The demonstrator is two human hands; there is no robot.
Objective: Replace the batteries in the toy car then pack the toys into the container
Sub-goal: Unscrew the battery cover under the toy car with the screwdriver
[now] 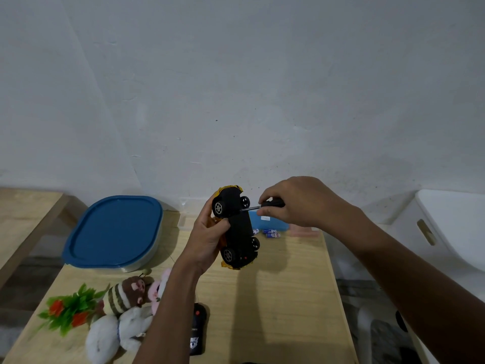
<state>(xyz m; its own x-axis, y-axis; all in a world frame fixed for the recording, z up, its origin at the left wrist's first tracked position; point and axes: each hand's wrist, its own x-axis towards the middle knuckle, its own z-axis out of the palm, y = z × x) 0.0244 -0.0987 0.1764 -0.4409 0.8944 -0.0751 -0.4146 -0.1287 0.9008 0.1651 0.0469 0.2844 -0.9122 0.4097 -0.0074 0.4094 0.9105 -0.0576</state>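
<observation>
My left hand (207, 237) is wrapped round the upturned toy car (237, 229) above the table (275, 298), my right hand (291, 203) pinching the screwdriver (262, 205) onto its underside; I'd press straight in, turning slowly

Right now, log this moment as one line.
left hand: holds toy car underside up | right hand: screwdriver at chassis | batteries: on table | container: lidded

Single head view, close, facing forward-down over table (275, 298) toward wall (236, 74).
</observation>
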